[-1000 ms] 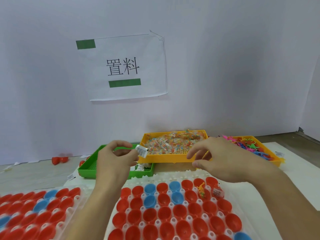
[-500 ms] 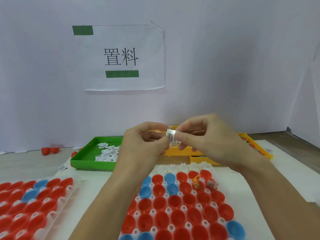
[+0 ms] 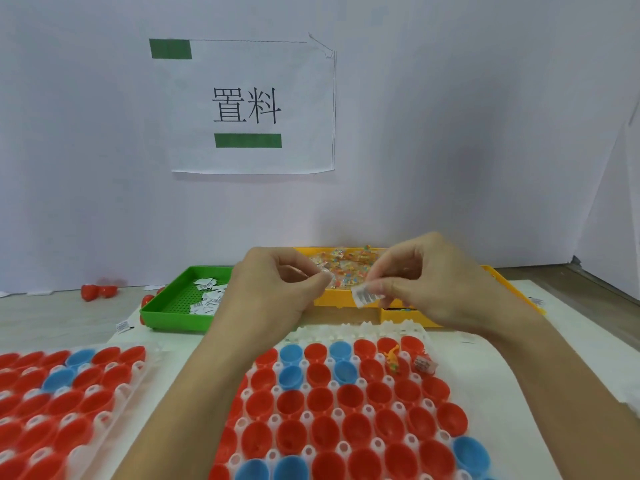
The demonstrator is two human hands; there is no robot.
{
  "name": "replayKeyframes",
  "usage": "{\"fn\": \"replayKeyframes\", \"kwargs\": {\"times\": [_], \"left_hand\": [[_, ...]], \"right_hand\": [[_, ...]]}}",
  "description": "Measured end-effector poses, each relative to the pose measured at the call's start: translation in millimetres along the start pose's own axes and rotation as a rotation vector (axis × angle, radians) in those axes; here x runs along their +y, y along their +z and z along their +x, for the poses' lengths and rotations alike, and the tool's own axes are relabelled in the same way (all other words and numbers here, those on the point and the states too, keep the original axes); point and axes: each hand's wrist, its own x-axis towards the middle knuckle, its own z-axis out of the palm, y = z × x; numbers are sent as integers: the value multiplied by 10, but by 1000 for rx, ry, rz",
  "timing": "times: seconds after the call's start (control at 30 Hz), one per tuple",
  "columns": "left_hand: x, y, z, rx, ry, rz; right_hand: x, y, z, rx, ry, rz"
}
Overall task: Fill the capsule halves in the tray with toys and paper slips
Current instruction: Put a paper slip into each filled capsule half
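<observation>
the right hand pinches a small printed paper slip between thumb and forefinger, its other fingers curled in behind; the left hand has its fingertips drawn together just beside it, and something small and pale seems caught at their tips, though i cannot tell what, or whether it is truly held. both hands hang above the far edge of the white tray, apart from it. the slip belongs in 1 of the capsule halves, and the best choice looks to be an open cup near the far right corner, next to the 2 already served: 1 carries an orange toy, its neighbour a slip. to do it well, bring the pinch low over the mouth of the cup before letting go, since so light a scrap could flutter or lodge on the white posts between cups; a folded slip should drop truer than a flat one. work along the row in order so none is skipped. behind sit the green tray of loose slips and the yellow tray of wrapped toys, with a 2nd capsule tray to the left.
</observation>
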Motion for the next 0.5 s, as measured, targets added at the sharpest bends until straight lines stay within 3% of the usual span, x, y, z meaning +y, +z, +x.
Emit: {"fn": "replayKeyframes", "kwargs": {"times": [0.13,0.5], "left_hand": [[-39,-138,46,68,14,41],[-91,-213,92,95,54,109]], "right_hand": [[123,-90,-57,-238,161,-293],[161,38,-58,-389,290,-415]]}}
